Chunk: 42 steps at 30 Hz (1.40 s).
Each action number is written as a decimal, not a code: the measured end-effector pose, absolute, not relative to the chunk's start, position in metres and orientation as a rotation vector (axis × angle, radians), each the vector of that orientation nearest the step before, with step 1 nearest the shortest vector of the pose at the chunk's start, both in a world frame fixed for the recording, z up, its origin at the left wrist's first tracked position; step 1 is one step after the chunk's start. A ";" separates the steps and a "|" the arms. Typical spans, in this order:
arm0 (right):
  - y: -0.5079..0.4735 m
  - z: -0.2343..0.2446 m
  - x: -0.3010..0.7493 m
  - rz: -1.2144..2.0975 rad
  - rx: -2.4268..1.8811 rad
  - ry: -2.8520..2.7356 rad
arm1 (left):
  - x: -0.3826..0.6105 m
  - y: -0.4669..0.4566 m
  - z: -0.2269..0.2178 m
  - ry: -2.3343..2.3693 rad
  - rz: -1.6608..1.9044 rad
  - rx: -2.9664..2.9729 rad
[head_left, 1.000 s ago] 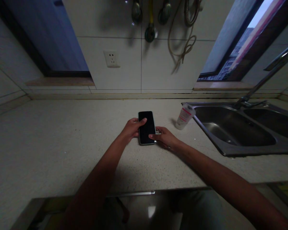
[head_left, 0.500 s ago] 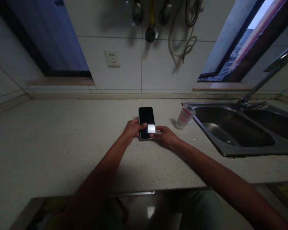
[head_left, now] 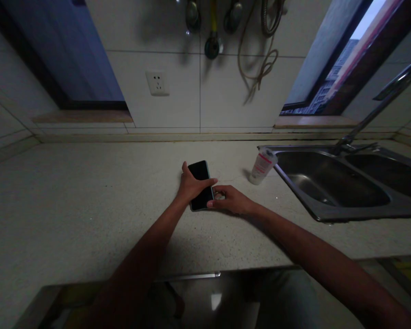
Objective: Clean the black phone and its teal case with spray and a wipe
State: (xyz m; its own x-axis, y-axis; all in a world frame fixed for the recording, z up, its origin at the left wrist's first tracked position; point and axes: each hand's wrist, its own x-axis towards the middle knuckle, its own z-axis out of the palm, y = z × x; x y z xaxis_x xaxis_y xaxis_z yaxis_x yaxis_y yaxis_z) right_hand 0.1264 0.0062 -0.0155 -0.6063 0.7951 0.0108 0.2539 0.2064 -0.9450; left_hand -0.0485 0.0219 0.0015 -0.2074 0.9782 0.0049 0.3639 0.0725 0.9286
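A dark-screened phone [head_left: 199, 173] lies low over the pale speckled counter [head_left: 89, 196], tilted a little to the left. My left hand [head_left: 191, 185] lies across its middle, thumb on the left edge and fingers over the screen. My right hand [head_left: 230, 200] sits at the phone's lower right corner, thumb touching that corner and fingers curled round a small object I cannot make out.
A white tube with a red label [head_left: 262, 167] stands right of the phone, beside a steel double sink [head_left: 322, 212] with a long tap [head_left: 373, 112]. A wall socket [head_left: 157, 82], hanging utensils [head_left: 211, 45] and a coiled cord [head_left: 260, 68] are on the tiled wall. A glossy black panel [head_left: 208, 297] lies below the counter edge.
The phone has come down and turned left, from held up between both hands to low on the counter. My left hand has shifted over its screen. The bright reflection on the screen is gone.
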 end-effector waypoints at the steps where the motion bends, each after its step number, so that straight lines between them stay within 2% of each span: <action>1: 0.007 -0.015 0.127 1.365 -0.973 -2.014 | -0.049 0.021 0.002 1.706 1.092 1.401; 5: 0.019 -0.015 0.140 1.034 -1.142 -2.052 | -0.047 0.020 0.001 1.848 0.923 1.578; 8: 0.030 -0.010 0.156 0.515 -1.382 -2.021 | -0.044 0.019 0.000 1.937 0.807 1.693; 11: 0.036 -0.005 0.169 0.153 -1.576 -2.060 | -0.040 0.018 -0.002 2.054 0.698 1.770; 16: 0.038 -0.004 0.173 -0.148 -1.414 -2.123 | -0.038 0.017 -0.008 2.170 0.577 1.859; 19: 0.035 -0.008 0.168 -0.042 -1.241 -2.148 | -0.039 0.018 -0.013 2.179 0.560 1.883; 24: 0.030 -0.023 0.152 0.390 -1.223 -2.261 | -0.039 0.018 -0.016 2.197 0.534 1.901; 29: 0.037 -0.038 0.145 0.744 -1.225 -1.912 | -0.037 0.018 -0.017 2.176 0.547 1.895; 31: 0.037 -0.038 0.144 0.786 -1.222 -1.774 | -0.042 0.022 -0.014 2.183 0.598 1.845; 36: 0.021 -0.022 0.140 0.602 -1.077 -1.844 | -0.081 0.039 0.006 2.159 0.899 1.714; 39: 0.014 -0.017 0.139 0.761 -0.978 -2.119 | -0.109 0.048 0.008 2.209 0.969 1.727; 42: 0.018 -0.021 0.141 0.982 -0.977 -2.230 | -0.125 0.055 -0.003 2.318 0.889 1.719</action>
State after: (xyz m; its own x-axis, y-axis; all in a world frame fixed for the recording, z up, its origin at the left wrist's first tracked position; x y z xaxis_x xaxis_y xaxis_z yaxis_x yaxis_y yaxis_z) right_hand 0.1405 0.0180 -0.0210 -0.6106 0.7758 0.1595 0.4060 0.4795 -0.7780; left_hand -0.1245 0.0548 -0.0035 -0.3467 0.9066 0.2408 0.8351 0.1814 0.5193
